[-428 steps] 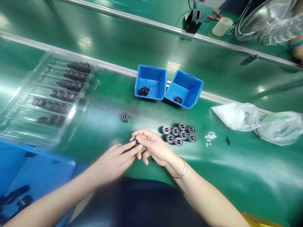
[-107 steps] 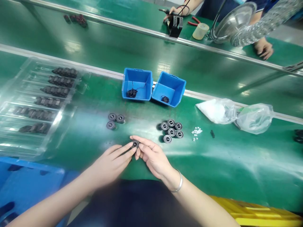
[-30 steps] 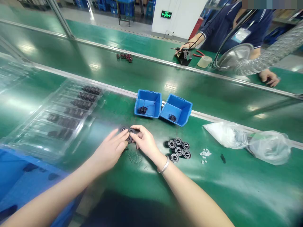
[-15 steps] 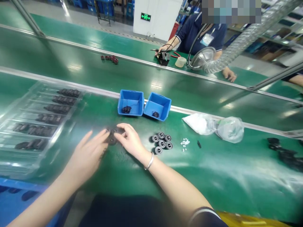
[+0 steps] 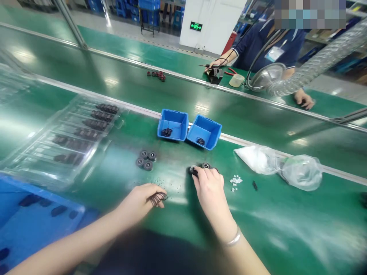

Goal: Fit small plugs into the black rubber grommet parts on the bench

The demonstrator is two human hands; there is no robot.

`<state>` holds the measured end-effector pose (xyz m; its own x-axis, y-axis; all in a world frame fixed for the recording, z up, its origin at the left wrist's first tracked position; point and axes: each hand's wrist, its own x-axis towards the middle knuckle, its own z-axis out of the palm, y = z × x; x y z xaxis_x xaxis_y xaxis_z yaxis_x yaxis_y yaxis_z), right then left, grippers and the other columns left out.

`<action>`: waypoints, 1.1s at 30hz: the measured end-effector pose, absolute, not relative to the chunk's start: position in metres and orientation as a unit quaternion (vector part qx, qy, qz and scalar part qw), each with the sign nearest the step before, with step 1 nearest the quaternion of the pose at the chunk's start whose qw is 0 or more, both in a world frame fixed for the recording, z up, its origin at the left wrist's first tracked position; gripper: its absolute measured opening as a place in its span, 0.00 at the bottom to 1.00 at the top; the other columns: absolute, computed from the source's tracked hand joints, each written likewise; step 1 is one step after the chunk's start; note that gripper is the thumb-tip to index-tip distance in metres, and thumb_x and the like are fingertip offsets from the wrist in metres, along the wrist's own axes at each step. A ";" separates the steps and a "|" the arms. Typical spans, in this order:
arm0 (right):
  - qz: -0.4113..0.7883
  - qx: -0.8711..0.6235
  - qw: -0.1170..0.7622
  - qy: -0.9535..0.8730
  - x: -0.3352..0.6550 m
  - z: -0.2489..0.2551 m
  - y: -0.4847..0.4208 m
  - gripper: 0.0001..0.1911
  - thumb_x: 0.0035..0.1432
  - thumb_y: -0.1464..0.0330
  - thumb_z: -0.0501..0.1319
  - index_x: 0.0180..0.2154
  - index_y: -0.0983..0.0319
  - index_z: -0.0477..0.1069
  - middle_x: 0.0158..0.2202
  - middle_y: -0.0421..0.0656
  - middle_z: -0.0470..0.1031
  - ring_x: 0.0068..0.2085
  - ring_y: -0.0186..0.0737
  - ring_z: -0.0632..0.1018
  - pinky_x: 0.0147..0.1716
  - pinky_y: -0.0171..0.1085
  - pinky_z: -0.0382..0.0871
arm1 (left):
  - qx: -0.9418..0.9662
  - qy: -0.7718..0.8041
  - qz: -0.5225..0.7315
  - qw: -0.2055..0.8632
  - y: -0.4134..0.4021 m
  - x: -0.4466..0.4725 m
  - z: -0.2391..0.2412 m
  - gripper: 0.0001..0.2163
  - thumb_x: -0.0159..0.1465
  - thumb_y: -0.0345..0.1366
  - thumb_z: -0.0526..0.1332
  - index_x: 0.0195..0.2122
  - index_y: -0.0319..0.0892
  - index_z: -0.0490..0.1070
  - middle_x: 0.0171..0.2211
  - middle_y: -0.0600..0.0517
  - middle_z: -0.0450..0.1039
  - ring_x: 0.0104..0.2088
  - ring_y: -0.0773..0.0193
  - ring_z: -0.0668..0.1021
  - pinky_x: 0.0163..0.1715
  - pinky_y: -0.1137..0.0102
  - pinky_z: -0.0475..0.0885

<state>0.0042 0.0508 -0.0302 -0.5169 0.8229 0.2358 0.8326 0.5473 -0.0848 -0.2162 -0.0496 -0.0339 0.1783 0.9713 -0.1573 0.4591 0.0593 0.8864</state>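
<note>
My left hand (image 5: 142,202), closed, pinches several thin dark rings (image 5: 158,198) low over the green bench. Curled down over a group of black round parts is my right hand (image 5: 210,183); its fingers grip at least one of them and hide most of the group. One black round part (image 5: 193,169) with a pale rim shows at the fingertips, and another (image 5: 205,165) peeks out behind the knuckles. Four-sided cluster of similar black round parts (image 5: 146,160) stands on the bench ahead of my left hand. Small dark specks (image 5: 157,181) are scattered between.
Two blue bins (image 5: 173,125) with dark bundles stand behind. White bits (image 5: 235,179), a small black piece (image 5: 255,185) and plastic bags (image 5: 256,158) lie right. A clear tray (image 5: 69,141) of dark parts and a blue crate (image 5: 37,225) are left. A co-worker (image 5: 263,49) sits across.
The view has swung left. My right hand has left the cluster of round parts and reached right to the other group. My left hand has drawn back towards me, and the rings now show in it.
</note>
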 end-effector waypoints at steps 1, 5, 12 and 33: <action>-0.013 -0.463 0.126 -0.877 0.000 -0.031 0.049 0.09 0.62 0.72 0.56 0.45 0.64 0.69 0.35 0.47 0.72 0.39 0.48 0.69 0.38 0.43 0.59 | 0.622 0.572 0.292 0.448 -0.049 -0.215 -0.035 0.09 0.66 0.33 0.54 0.41 0.43 0.74 0.30 0.54 0.79 0.31 0.66 0.79 0.36 0.71 0.73; 0.028 -0.409 0.122 -0.904 -0.015 -0.024 0.039 0.07 0.62 0.71 0.57 0.42 0.63 0.70 0.33 0.47 0.72 0.38 0.47 0.69 0.38 0.44 0.59 | 0.614 0.580 0.312 0.435 -0.048 -0.218 -0.040 0.10 0.66 0.33 0.54 0.42 0.44 0.74 0.30 0.54 0.79 0.32 0.67 0.79 0.37 0.72 0.73; 0.335 -0.329 0.217 -0.856 -0.027 -0.004 0.025 0.09 0.63 0.66 0.58 0.45 0.61 0.68 0.41 0.45 0.71 0.41 0.39 0.71 0.42 0.39 0.66 | 0.614 0.594 0.334 0.398 -0.050 -0.227 -0.036 0.10 0.65 0.30 0.56 0.44 0.45 0.75 0.29 0.56 0.80 0.33 0.66 0.79 0.38 0.72 0.71; 0.534 -0.414 0.250 -0.693 -0.031 -0.027 0.047 0.10 0.59 0.65 0.60 0.27 0.62 0.67 0.36 0.43 0.68 0.33 0.34 0.71 0.32 0.34 0.67 | 0.714 0.547 0.363 0.243 -0.055 -0.246 -0.036 0.14 0.64 0.24 0.53 0.44 0.42 0.74 0.36 0.49 0.79 0.36 0.66 0.80 0.37 0.74 0.76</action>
<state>-0.0314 0.0466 -0.0272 -0.5321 0.8413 -0.0952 0.3063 0.0864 -0.9480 -0.2461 -0.0552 -0.0364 0.1384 0.9578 0.2520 0.6054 -0.2832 0.7438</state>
